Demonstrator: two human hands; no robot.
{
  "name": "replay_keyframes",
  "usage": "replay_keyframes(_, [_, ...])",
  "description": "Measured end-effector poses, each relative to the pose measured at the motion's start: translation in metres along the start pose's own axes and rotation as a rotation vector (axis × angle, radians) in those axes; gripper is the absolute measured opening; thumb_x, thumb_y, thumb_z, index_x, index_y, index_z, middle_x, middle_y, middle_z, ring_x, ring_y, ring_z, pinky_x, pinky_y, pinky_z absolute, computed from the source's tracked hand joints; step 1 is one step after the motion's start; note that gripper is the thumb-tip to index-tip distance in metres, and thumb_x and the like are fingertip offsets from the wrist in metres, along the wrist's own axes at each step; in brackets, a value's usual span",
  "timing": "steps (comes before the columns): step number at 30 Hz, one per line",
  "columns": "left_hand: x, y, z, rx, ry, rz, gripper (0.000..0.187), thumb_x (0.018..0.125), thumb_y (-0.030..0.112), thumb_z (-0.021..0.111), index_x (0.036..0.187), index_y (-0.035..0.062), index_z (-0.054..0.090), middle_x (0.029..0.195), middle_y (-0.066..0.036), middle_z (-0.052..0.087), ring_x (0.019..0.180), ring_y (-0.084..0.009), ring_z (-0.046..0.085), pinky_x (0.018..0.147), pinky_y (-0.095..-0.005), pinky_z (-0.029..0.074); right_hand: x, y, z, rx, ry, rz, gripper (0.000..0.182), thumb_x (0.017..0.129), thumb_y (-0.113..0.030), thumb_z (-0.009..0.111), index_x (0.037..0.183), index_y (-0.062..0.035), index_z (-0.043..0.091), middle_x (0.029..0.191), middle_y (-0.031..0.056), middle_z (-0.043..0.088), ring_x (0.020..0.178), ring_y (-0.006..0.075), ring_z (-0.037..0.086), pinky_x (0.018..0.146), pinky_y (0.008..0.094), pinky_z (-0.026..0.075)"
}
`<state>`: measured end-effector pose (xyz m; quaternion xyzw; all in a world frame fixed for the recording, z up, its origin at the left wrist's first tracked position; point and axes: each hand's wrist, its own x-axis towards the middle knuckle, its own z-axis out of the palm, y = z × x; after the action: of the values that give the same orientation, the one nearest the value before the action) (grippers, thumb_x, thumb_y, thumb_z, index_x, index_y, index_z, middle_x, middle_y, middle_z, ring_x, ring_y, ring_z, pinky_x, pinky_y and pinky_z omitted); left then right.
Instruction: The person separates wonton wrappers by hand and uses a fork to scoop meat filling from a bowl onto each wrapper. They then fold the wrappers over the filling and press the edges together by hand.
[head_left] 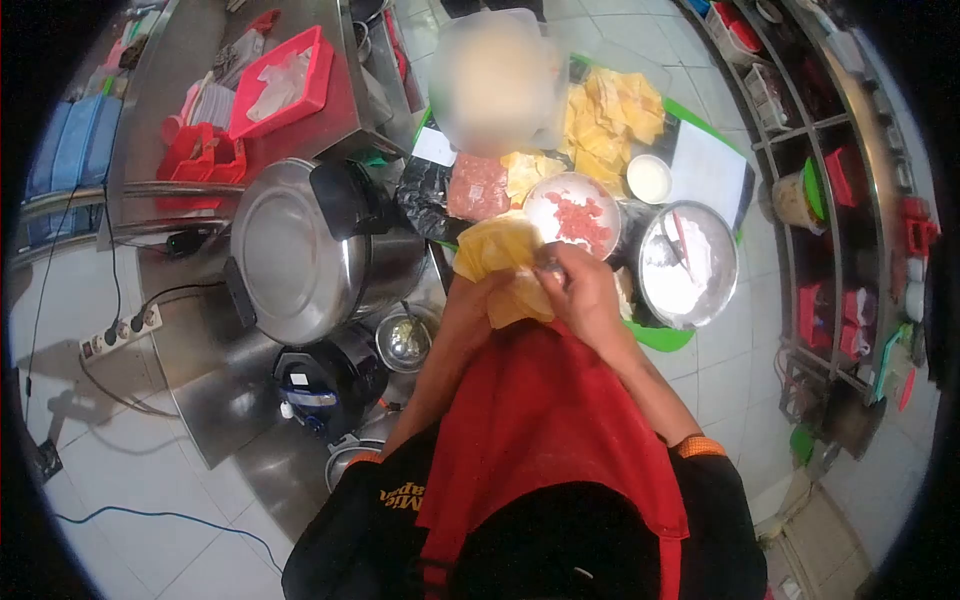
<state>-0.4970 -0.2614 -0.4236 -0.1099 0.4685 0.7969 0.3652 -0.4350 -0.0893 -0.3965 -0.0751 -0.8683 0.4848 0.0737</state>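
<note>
Above wrappers, fingers bent.

My apron is plain bright red; my shirt is black, with yellow-orange lettering and orange cuffs; the near sheets are pale yellow, the piled sheets a deeper yellow; the crumbled meat is pinkish red on a white plate, the meat block a duller pink; I see white powder in a silvery bowl, and bright green along the tray's edge; the big pot is silver with black handles; the floor tiles are white, gridded by grey lines, crossed by a blue cable.
</note>
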Motion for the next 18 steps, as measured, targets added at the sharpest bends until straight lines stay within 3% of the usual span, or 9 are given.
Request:
replay_keyframes(1, [0.002, -0.003, -0.004, -0.047, 0.001, 0.016, 0.051, 0.089, -0.002, 0.061, 0.136, 0.0028, 0.043, 0.126, -0.012, 0.058, 0.111, -0.0244, 0.062, 0.092, -0.0378, 0.055, -0.002, 0.001, 0.002, -0.004, 0.008, 0.005, 0.032, 0.077, -0.005, 0.072, 0.107, -0.0033, 0.064, 0.087, 0.0176, 0.063, 0.076, 0.0342, 0.065, 0.063, 0.0410, 0.051])
replay_keyframes(3, [0.003, -0.004, -0.003, -0.092, -0.004, 0.023, 0.049, 0.090, -0.001, 0.061, 0.136, 0.0027, 0.043, 0.126, -0.012, 0.058, 0.111, -0.0244, 0.062, 0.092, -0.0376, 0.055, -0.005, -0.003, 0.004, 0.060, 0.009, -0.226, 0.028, 0.075, -0.001, 0.071, 0.103, -0.0032, 0.065, 0.093, 0.0150, 0.064, 0.073, 0.0335, 0.063, 0.064, 0.0404, 0.051])
replay_keyframes(7, [0.003, -0.004, -0.006, -0.058, -0.023, -0.015, 0.048, 0.092, 0.003, 0.060, 0.137, 0.0041, 0.043, 0.128, -0.012, 0.058, 0.112, -0.0254, 0.062, 0.091, -0.0389, 0.056, -0.007, -0.021, 0.000, 0.018, -0.284, -0.007, 0.034, 0.076, 0.000, 0.068, 0.109, -0.0058, 0.065, 0.094, 0.0152, 0.061, 0.086, 0.0366, 0.064, 0.074, 0.0433, 0.053])
replay_keyframes(10, [0.007, -0.016, -0.033, -0.119, -0.005, -0.046, 0.049, 0.093, 0.004, 0.060, 0.138, 0.0054, 0.042, 0.129, -0.013, 0.057, 0.113, -0.0273, 0.061, 0.091, -0.0416, 0.056, -0.003, -0.021, -0.012, 0.220, -0.192, -0.132, 0.035, 0.079, 0.002, 0.063, 0.114, -0.0024, 0.064, 0.098, 0.0177, 0.061, 0.089, 0.0362, 0.063, 0.077, 0.0408, 0.052])
replay_keyframes(12, [0.005, -0.009, -0.033, -0.206, 0.036, -0.052, 0.050, 0.092, 0.004, 0.061, 0.138, 0.0056, 0.042, 0.128, -0.013, 0.058, 0.113, -0.0295, 0.062, 0.093, -0.0444, 0.056, 0.004, -0.006, -0.016, 0.166, -0.107, -0.199, 0.037, 0.082, 0.004, 0.057, 0.118, 0.0001, 0.062, 0.103, 0.0193, 0.060, 0.088, 0.0370, 0.062, 0.080, 0.0402, 0.052])
replay_keyframes(13, [0.002, -0.003, -0.026, -0.222, 0.055, -0.039, 0.051, 0.091, 0.003, 0.062, 0.138, 0.0053, 0.042, 0.128, -0.014, 0.058, 0.113, -0.0305, 0.062, 0.094, -0.0456, 0.055, 0.006, -0.003, -0.017, 0.029, -0.077, -0.106, 0.037, 0.084, 0.005, 0.052, 0.119, 0.0005, 0.061, 0.102, 0.0204, 0.059, 0.087, 0.0384, 0.061, 0.079, 0.0420, 0.052])
replay_keyframes(14, [-0.001, 0.003, -0.026, -0.252, 0.053, -0.034, 0.052, 0.090, 0.002, 0.062, 0.138, 0.0055, 0.042, 0.127, -0.013, 0.058, 0.113, -0.0309, 0.062, 0.095, -0.0468, 0.055, 0.008, 0.006, -0.013, -0.073, -0.087, 0.028, 0.037, 0.083, 0.004, 0.052, 0.120, 0.0017, 0.060, 0.102, 0.0220, 0.058, 0.088, 0.0398, 0.060, 0.080, 0.0441, 0.050])
replay_keyframes(15, [-0.002, 0.006, -0.028, -0.250, 0.052, -0.006, 0.052, 0.090, 0.002, 0.062, 0.138, 0.0055, 0.042, 0.127, -0.013, 0.058, 0.113, -0.0309, 0.062, 0.095, -0.0468, 0.055, 0.009, 0.021, -0.005, -0.070, -0.087, 0.000, 0.037, 0.083, 0.004, 0.052, 0.120, 0.0017, 0.060, 0.102, 0.0220, 0.058, 0.088, 0.0398, 0.060, 0.080, 0.0441, 0.050])
replay_keyframes(18, [0.002, 0.008, -0.035, -0.227, 0.071, 0.010, 0.051, 0.089, -0.001, 0.063, 0.136, 0.0058, 0.044, 0.124, -0.012, 0.060, 0.110, -0.0283, 0.064, 0.092, -0.0436, 0.056, 0.005, 0.076, 0.024, -0.437, -0.160, 0.153, 0.038, 0.083, 0.000, 0.056, 0.120, 0.0040, 0.057, 0.103, 0.0234, 0.056, 0.091, 0.0409, 0.059, 0.083, 0.0460, 0.048])
